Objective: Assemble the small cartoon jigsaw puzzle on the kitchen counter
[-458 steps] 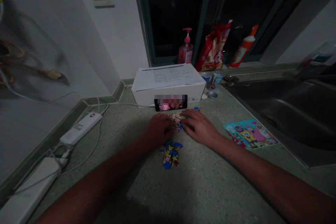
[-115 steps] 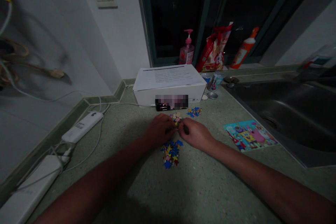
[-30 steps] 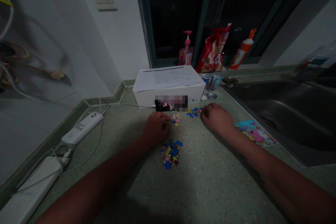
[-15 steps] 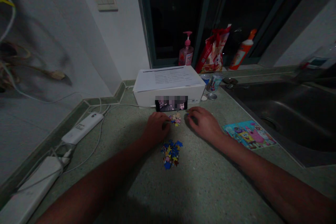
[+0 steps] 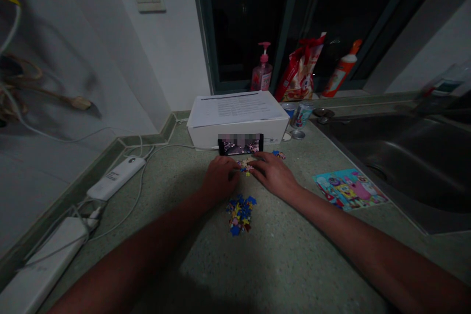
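A small heap of pale, pink and yellow jigsaw puzzle pieces [image 5: 246, 166] lies on the counter between my two hands. My left hand [image 5: 221, 176] rests at its left side, fingers curled and tips against the edge; whatever they pinch is too small to make out. From the right, my right hand [image 5: 276, 174] reaches over the heap with forefinger and thumb apart, their tips touching the pieces. Just beyond that hand are a few blue and pink pieces [image 5: 278, 155]. Nearer to me sits a larger heap of mostly blue and yellow pieces [image 5: 241, 213].
A phone [image 5: 241, 146] leans against a white box [image 5: 235, 130] behind the hands. A colourful cartoon picture board [image 5: 349, 189] lies right, beside the metal sink [image 5: 405, 157]. Cables and a white power strip [image 5: 47, 260] run along the left. A can [image 5: 302, 115] stands behind.
My right hand has moved left onto the small heap, uncovering the few pieces beyond it. My left hand stays almost where it was.
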Demonstrator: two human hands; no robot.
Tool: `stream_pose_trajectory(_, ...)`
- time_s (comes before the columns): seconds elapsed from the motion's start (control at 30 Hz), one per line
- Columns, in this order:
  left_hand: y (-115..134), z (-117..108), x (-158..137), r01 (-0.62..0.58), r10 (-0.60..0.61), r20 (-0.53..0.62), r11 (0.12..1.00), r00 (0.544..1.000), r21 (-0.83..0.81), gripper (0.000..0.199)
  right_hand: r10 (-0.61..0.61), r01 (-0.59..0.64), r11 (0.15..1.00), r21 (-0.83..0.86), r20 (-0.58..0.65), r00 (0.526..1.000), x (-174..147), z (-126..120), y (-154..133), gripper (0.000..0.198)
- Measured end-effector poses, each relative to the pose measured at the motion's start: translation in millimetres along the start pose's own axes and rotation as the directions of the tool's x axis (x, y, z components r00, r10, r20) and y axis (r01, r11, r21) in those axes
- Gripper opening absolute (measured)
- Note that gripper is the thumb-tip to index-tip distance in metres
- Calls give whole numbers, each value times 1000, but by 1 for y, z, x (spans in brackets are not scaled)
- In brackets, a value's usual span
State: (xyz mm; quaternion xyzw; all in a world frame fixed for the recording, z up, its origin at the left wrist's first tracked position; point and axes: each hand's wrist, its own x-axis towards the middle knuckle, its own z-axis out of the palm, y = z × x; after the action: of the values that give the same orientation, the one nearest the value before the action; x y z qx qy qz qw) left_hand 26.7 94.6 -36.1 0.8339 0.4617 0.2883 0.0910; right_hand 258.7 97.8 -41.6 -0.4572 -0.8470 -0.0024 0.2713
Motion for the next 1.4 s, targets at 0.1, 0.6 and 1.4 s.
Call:
stream_pose_trajectory(0.1, 1, -1, 0, 0, 0, 0, 1000, 1000, 0, 21, -2, 2, 1000, 1, -2, 1000, 0, 1, 0, 21)
stream_pose_trajectory(0.6, 1, -1, -4, -92, 93, 12, 995, 996, -31, 14, -92, 98, 980, 174, -37, 995, -3, -2, 1, 6)
stream_pose_trajectory(1.4, 4, -5, -4, -119, 118, -14, 987, 993, -110, 6, -69, 68, 940, 335, -7, 998, -6, -5, -9, 6)
